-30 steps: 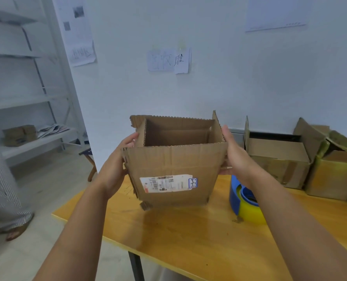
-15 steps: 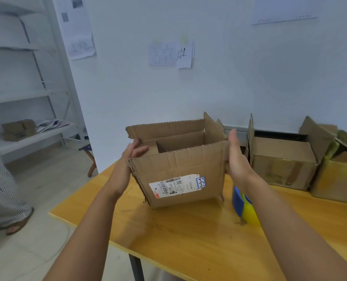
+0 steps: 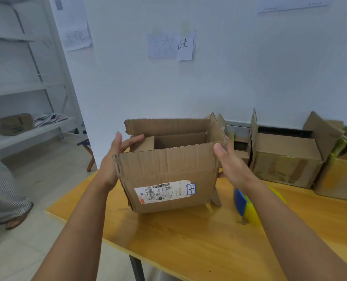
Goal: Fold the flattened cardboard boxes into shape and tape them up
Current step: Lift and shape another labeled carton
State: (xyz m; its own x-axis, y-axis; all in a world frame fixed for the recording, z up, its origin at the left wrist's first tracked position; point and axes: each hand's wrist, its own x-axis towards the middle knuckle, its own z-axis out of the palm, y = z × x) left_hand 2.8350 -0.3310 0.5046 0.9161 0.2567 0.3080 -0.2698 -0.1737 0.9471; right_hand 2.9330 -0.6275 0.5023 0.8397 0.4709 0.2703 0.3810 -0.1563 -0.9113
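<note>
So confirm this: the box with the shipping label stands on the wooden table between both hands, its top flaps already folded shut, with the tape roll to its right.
One detail is wrong: the head view shows the top flaps standing open, not folded shut. The box with the shipping label does stand on the wooden table between the left hand and right hand, with the tape roll to its right.

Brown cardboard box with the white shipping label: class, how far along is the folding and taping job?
Done: the brown cardboard box with the white shipping label is opened into shape on the wooden table. In hand: the left hand and right hand steady its sides. Left: top flaps stand open, no fresh tape shows, and the blue-and-yellow tape roll lies unused.
</note>
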